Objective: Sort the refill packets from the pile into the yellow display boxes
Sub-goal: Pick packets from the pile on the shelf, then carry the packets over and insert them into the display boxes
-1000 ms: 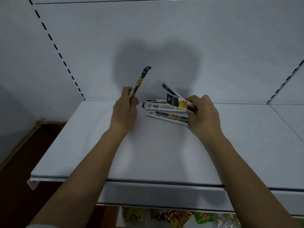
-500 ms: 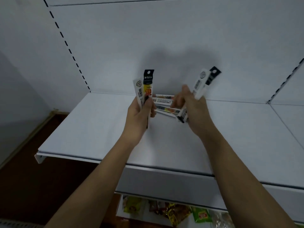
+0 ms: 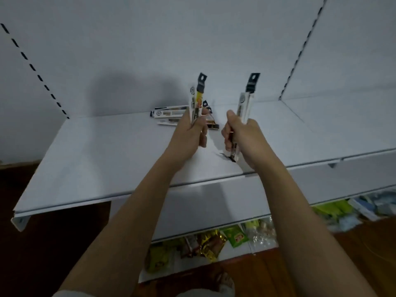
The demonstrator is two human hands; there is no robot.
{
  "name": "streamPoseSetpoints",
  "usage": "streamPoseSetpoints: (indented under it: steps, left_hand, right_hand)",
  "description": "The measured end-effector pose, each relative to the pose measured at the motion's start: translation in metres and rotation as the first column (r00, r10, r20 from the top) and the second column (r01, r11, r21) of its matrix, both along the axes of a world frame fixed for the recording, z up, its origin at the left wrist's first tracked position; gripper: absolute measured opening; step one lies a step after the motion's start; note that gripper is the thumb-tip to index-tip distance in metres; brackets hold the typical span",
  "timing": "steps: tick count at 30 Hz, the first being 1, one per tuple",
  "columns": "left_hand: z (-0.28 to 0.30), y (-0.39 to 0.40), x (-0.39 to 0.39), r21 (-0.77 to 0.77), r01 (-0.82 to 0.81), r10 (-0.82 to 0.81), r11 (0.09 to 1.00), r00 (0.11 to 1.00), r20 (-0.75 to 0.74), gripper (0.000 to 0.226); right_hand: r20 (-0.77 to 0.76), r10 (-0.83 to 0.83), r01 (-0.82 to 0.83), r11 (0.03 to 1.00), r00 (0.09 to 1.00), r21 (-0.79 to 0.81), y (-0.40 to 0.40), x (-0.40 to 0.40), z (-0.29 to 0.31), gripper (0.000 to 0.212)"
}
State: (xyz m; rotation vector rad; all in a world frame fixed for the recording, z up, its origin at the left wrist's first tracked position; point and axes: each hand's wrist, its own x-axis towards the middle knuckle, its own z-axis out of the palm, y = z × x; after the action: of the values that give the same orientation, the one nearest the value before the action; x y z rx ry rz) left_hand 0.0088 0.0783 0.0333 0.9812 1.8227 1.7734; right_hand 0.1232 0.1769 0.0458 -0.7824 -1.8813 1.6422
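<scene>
Your hands are both full. Your left hand (image 3: pixel 191 133) pinches two packets (image 3: pixel 197 97) that stand upright, and your right hand (image 3: pixel 240 137) is curled round two more packets (image 3: pixel 246 103), also upright. The rest of the pile (image 3: pixel 171 113) lies flat on the white shelf (image 3: pixel 96 151), just behind your left hand.

No yellow boxes show anywhere, so you will have to turn or walk to find them. That is where things could go wrong. The packets are thin and slippery, and each hand holds two at once, so one could slide out and drop to the floor (image 3: pixel 321 264) as you move. The bottom end of the right pair hangs close to the shelf and could knock its edge. You could also mix up which kind goes in which box if the pairs do not match.

Each packet has a black top tab. One in your left hand has a yellow part with red marks, maybe numbers, but the writing is too blurry to read. Snack bags (image 3: pixel 214 243) lie on a lower shelf; their words are too small to read too.
</scene>
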Motion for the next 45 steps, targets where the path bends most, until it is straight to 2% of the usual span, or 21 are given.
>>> streamPoseSetpoints:
  steps: [4,7,10,14,16,20,24,28,30,33,37,41,45]
  left_hand:
    - [0.002,0.007,0.041,0.010,0.292,-0.290,0.957,0.949,0.126,0.014]
    - [-0.001,0.012,0.080,0.044,0.406,-0.406,0.913,0.891,0.201,0.015]
    - [-0.012,0.016,0.124,0.071,0.481,-0.482,0.874,0.840,0.247,0.018]
    - [-0.045,0.018,0.192,-0.034,0.609,-0.587,0.793,0.777,0.226,0.017]
    - [-0.064,0.022,0.229,-0.109,0.647,-0.611,0.755,0.753,0.243,0.015]
    - [-0.085,0.039,0.319,-0.197,0.721,-0.675,0.664,0.692,0.256,0.022]
    - [-0.087,0.058,0.418,-0.230,0.791,-0.755,0.567,0.611,0.239,0.031]
    - [-0.081,0.074,0.492,-0.217,0.843,-0.808,0.492,0.535,0.246,0.024]
    - [-0.077,0.085,0.517,-0.241,0.836,-0.780,0.492,0.547,0.305,0.017]
    - [-0.075,0.109,0.544,-0.166,0.836,-0.748,0.523,0.543,0.382,0.017]
    - [-0.083,0.144,0.568,-0.209,0.801,-0.763,0.561,0.598,0.245,0.021]
    - [-0.098,0.200,0.593,-0.224,0.825,-0.815,0.518,0.556,0.163,0.024]
    - [-0.103,0.280,0.635,-0.215,0.831,-0.831,0.513,0.544,0.117,0.023]
  right_hand:
    - [-0.024,-0.243,0.240,0.968,0.970,-0.069,-0.013,0.083,-0.005,0.023]
    - [0.042,-0.416,0.418,0.906,0.908,-0.064,-0.029,0.163,-0.015,0.033]
    - [0.101,-0.606,0.614,0.786,0.789,-0.076,-0.055,0.241,-0.024,0.040]
    - [0.177,-0.761,0.781,0.616,0.624,-0.105,-0.090,0.336,-0.044,0.040]
    - [0.200,-0.785,0.810,0.570,0.587,-0.140,-0.104,0.381,-0.057,0.043]
    - [0.261,-0.825,0.865,0.475,0.502,-0.163,-0.122,0.461,-0.072,0.033]
    - [0.318,-0.862,0.919,0.370,0.394,-0.133,-0.126,0.546,-0.071,0.030]
    - [0.271,-0.909,0.948,0.292,0.316,-0.125,-0.123,0.615,-0.068,0.033]
    - [0.265,-0.914,0.950,0.273,0.306,-0.153,-0.117,0.638,-0.069,0.036]
    - [0.277,-0.902,0.940,0.288,0.330,-0.181,-0.102,0.664,-0.076,0.039]
    - [0.276,-0.897,0.932,0.292,0.344,-0.213,-0.065,0.691,-0.092,0.041]
    - [0.308,-0.887,0.936,0.299,0.344,-0.186,-0.007,0.722,-0.096,0.037]
    - [0.318,-0.903,0.958,0.268,0.288,-0.106,0.069,0.756,-0.086,0.030]
